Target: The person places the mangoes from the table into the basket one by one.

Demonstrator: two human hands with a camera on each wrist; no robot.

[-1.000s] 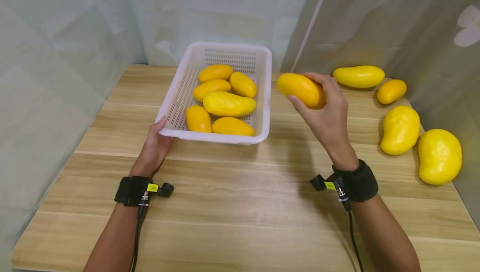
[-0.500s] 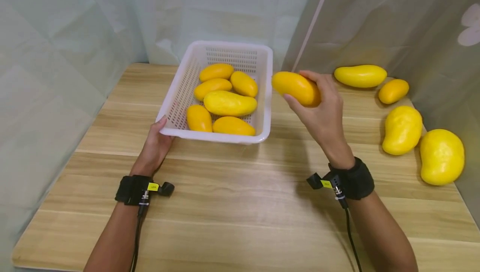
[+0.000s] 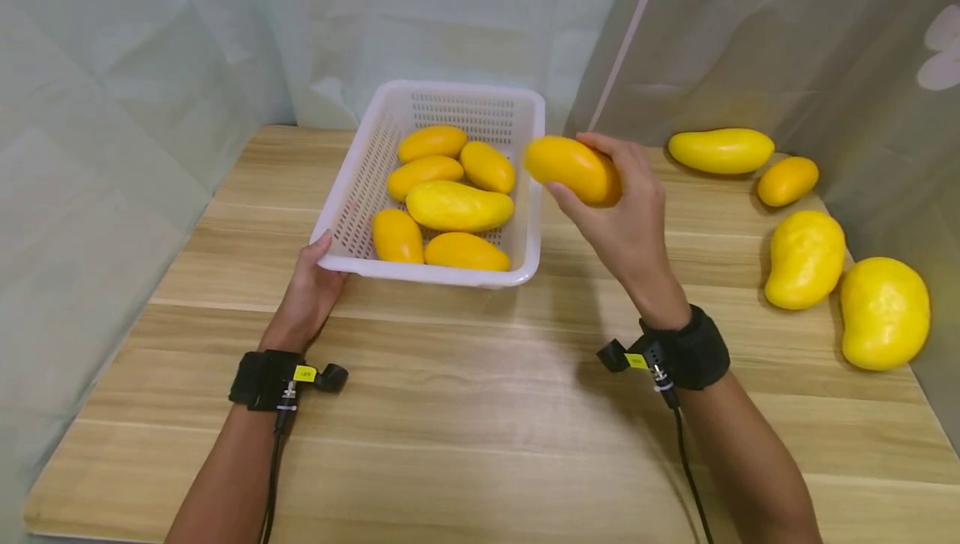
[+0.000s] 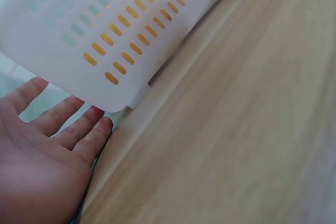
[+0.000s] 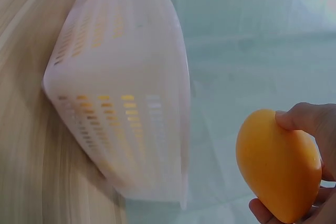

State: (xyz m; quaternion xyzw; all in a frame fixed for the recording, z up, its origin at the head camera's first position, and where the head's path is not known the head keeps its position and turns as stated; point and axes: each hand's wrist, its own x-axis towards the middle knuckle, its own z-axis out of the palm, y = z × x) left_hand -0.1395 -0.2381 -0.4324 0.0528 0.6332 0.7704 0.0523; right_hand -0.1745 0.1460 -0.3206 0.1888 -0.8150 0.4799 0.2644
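My right hand [image 3: 626, 211] holds an orange-yellow mango [image 3: 573, 171] between thumb and fingers, above the right rim of a white plastic basket [image 3: 420, 271]. In the right wrist view the same mango [image 5: 278, 166] is up in the air, apart from the basket wall [image 5: 131, 72]. My left hand [image 3: 306, 290] holds the basket's near left corner. Its thumb lies over the rim, while the left wrist view shows its fingers [image 4: 92, 140] against the outer side. Inside the basket lie several orange mangoes [image 3: 467, 252] and a longer yellow mango [image 3: 459, 207].
On the right of the wooden table [image 3: 450, 427] lie a long yellow mango [image 3: 722, 151], a small orange mango [image 3: 787, 181] and two large yellow mangoes [image 3: 806, 259]. Sheet-like walls [image 3: 465, 19] stand behind the table and along both sides.
My right hand has moved left with the mango, from beside the basket to over its right rim. The left hand and the basket stay where they were.
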